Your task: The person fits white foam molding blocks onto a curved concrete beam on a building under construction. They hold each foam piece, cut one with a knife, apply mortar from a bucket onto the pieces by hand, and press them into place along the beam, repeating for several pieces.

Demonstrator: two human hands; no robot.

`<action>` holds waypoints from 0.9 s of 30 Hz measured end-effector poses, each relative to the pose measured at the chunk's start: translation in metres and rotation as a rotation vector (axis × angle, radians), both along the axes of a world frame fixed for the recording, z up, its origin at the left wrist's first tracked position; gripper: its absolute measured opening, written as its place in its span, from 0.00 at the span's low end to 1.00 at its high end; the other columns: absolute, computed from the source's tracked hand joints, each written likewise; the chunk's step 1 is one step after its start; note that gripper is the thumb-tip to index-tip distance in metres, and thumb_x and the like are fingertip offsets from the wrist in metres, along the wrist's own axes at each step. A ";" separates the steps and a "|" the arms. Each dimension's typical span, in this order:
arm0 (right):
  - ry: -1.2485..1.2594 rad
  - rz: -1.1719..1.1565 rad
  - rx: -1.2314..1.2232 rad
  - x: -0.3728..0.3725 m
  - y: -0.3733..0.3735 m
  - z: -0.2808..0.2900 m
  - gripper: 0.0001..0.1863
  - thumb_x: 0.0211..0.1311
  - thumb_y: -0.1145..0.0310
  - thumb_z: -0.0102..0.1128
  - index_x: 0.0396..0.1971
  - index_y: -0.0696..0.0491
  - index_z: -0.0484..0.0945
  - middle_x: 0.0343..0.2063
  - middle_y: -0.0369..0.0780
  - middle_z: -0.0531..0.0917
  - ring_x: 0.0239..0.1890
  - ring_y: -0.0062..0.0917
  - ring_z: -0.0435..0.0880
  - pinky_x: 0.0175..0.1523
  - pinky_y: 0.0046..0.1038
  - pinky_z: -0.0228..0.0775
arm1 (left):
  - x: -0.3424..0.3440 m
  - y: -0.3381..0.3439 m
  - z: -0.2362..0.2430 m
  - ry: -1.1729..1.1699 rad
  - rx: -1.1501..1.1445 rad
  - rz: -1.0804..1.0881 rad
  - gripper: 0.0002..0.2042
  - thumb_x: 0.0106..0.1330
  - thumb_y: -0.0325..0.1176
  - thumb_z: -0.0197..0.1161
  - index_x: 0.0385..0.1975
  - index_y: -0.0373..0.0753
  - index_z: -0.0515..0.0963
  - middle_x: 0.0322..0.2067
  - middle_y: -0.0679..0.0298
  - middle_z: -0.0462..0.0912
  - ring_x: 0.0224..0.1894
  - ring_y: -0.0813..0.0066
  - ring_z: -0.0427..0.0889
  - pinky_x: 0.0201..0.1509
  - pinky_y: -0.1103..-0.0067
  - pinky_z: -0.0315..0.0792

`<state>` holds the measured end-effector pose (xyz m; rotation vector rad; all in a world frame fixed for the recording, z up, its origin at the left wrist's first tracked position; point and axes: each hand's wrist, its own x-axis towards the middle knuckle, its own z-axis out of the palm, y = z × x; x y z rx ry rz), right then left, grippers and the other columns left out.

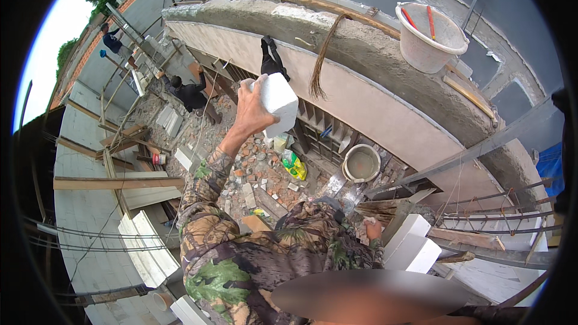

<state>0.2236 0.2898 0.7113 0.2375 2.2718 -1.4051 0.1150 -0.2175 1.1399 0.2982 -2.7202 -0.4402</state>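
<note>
Left grip [251, 111] clamps a white, squared masonry block [280, 102] at its right side; right grip [373, 228], cannot tell.

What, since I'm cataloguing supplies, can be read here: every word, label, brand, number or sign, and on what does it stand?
No readable text anywhere.
Green-and-yellow bag: any print is too small and blurred to read.
Red-and-white container: any marking is too small to read.
White block in the left hand: no lettering visible.
</note>
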 end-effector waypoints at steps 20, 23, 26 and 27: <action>0.398 -0.316 0.153 -0.074 -0.098 0.173 0.66 0.38 0.51 0.80 0.77 0.48 0.47 0.57 0.57 0.66 0.60 0.53 0.67 0.65 0.49 0.60 | -0.120 0.232 -0.210 -0.805 1.174 -0.521 0.49 0.56 0.52 0.73 0.73 0.34 0.56 0.63 0.45 0.70 0.64 0.55 0.72 0.68 0.59 0.64; 0.219 -0.468 -0.435 -0.071 -0.098 0.145 0.65 0.45 0.56 0.78 0.77 0.54 0.42 0.68 0.56 0.61 0.71 0.49 0.59 0.73 0.47 0.53 | -0.110 0.212 -0.248 -0.893 1.388 -0.441 0.56 0.54 0.55 0.76 0.76 0.35 0.48 0.63 0.46 0.71 0.63 0.50 0.75 0.69 0.59 0.67; 0.148 -0.555 -0.783 -0.061 -0.106 0.121 0.61 0.48 0.61 0.77 0.77 0.56 0.43 0.69 0.54 0.61 0.71 0.43 0.62 0.73 0.44 0.54 | -0.075 0.205 -0.307 -1.163 1.522 -0.433 0.52 0.54 0.52 0.75 0.74 0.34 0.53 0.62 0.48 0.73 0.63 0.52 0.76 0.68 0.59 0.69; 0.188 -0.545 -0.759 -0.058 -0.109 0.110 0.61 0.49 0.60 0.77 0.77 0.56 0.43 0.69 0.54 0.61 0.71 0.43 0.62 0.73 0.44 0.54 | -0.068 0.203 -0.326 -1.199 1.557 -0.379 0.50 0.54 0.50 0.74 0.72 0.33 0.55 0.61 0.48 0.73 0.62 0.52 0.76 0.68 0.60 0.70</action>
